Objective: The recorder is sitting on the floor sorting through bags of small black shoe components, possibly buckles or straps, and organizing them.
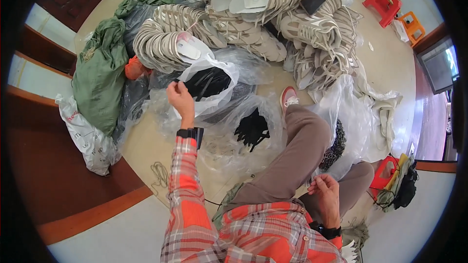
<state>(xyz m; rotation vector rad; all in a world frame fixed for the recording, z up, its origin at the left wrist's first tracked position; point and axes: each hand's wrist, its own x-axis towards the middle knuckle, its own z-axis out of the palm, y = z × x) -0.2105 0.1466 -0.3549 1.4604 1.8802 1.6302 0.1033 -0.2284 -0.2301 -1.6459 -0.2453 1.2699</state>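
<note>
My left hand [180,100] reaches forward to the near left rim of a white plastic bag [233,72]. Its fingers are pinched together on the end of a black strip, and the bag is filled with similar black strips [210,83]. Over my lap my right hand [325,196] is held low, its fingers curled together; whatever they hold, if anything, is too small to make out. Between my left forearm and my leg, a clear plastic bag [222,141] lies spread open with a bundle of black strips [252,129] in it.
Beige shoe uppers [161,36] are heaped ahead, with a dark phone-like slab [312,1] on top. Green sacks [100,73] slump at left. A clear bag of dark cord-like pieces [334,148] lies by my legs. Red [382,5] and orange stools [413,27] stand far right.
</note>
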